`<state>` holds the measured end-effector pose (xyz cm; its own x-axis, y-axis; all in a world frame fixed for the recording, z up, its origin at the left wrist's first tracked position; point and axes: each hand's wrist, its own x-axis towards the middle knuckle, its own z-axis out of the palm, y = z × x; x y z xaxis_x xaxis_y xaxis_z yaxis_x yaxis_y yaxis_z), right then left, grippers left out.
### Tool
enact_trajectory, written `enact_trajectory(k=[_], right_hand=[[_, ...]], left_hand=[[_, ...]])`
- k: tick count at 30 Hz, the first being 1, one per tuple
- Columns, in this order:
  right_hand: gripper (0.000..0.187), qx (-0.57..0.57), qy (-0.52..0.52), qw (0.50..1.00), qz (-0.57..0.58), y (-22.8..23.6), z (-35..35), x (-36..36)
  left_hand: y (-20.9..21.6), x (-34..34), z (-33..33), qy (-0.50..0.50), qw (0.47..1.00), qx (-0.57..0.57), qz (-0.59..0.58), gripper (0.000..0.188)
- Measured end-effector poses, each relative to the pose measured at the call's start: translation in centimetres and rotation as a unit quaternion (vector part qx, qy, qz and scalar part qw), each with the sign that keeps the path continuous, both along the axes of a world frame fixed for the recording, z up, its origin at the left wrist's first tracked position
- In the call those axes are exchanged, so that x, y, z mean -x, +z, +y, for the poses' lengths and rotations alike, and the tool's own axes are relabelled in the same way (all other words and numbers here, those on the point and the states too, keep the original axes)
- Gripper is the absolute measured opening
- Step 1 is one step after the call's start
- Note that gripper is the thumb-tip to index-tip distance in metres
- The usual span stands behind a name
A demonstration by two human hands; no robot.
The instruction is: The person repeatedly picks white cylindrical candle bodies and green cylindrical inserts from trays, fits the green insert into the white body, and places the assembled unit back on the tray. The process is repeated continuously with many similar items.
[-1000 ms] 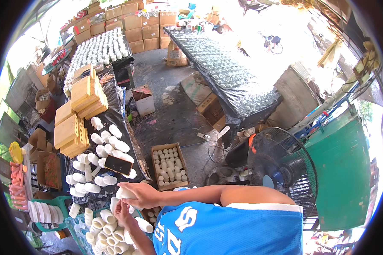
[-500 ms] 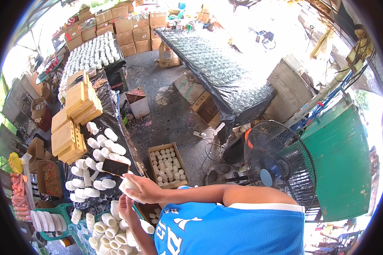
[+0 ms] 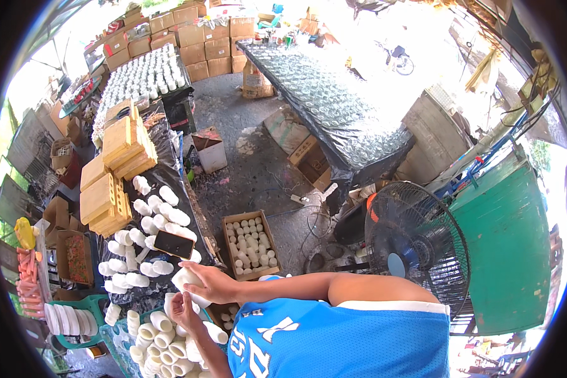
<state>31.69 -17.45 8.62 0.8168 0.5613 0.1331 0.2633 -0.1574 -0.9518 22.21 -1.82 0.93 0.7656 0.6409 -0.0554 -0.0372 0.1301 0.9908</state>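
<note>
White cylinder (image 3: 183, 278) held in my right fingers (image 3: 200, 271) — just below the black phone (image 3: 174, 244), my left fingers (image 3: 186, 309) bent lower — grip I cannot tell, hollow tubes (image 3: 164, 339) heaped farther below the phone.

since 0.5 s ago, the right hand's fingers (image 3: 199, 271) have drawn slightly back from the dark phone (image 3: 174, 244).

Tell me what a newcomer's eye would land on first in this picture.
Probably the bright blue jersey across the lower middle, with the right hand gripping a white cylinder to its upper left. The large black fan at right, beside a green panel, may come next, then the stacked yellow blocks at left.
</note>
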Motion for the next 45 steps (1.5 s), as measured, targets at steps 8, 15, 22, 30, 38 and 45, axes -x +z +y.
enact_trajectory(k=[8,15,22,30,38,45], right_hand=[[0.06,-0.008,0.019,0.998,0.065,0.8,1.9,-0.2],[0.039,-0.066,0.065,0.981,0.173,-3.7,6.3,1.3],[0.064,0.018,0.318,0.926,0.202,-4.0,11.1,5.6],[0.067,0.183,0.425,0.886,-0.008,-8.8,18.2,7.4],[0.058,0.205,0.455,0.859,-0.111,-15.4,23.3,7.3],[0.029,0.307,0.462,0.817,-0.16,-12.4,21.2,7.3]], left_hand=[[-3.6,1.9,1.7,0.011,1.0,0.022,0.01,0.035],[2.7,4.3,0.5,0.04,0.999,0.007,0.011,0.007],[1.2,12.3,1.0,0.197,0.976,0.09,-0.025,0.01],[-1.8,23.8,-3.1,0.406,0.901,0.128,0.085,0.025],[-1.5,31.0,-6.9,0.581,0.798,0.112,0.112,0.024],[-2.2,32.7,-6.1,0.514,0.772,-0.166,0.335,0.04]])
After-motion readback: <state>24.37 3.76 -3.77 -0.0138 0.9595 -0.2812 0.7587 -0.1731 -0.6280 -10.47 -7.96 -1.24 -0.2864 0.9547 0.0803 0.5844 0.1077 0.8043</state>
